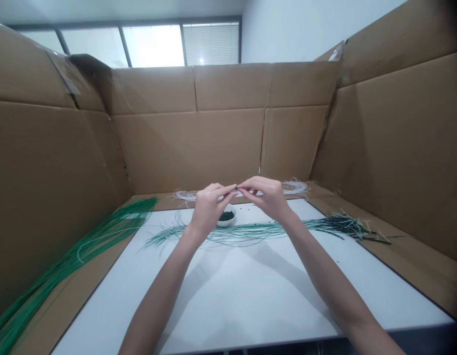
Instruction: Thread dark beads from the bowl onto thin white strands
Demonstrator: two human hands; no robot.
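Note:
My left hand (209, 204) and my right hand (267, 195) meet at their fingertips above the far part of the white board (243, 291). Thumb and forefinger are pinched on each side. A tiny dark speck shows where the tips come together; it is too small to name. Under my left hand, partly hidden by it, stands a small white bowl (227, 223) holding small dark green pieces (227, 216). Below the hands, a loose bundle of thin green wires (258, 230) lies across the board, its right end in thicker dark green tips (339, 226).
Longer green strands (76, 251) lie along the left side on cardboard. Coiled white wire (295, 187) rests behind the board, partly hidden by my hands. A few dark bits lie scattered near the bowl. Tall cardboard walls (187, 148) enclose the left, back and right.

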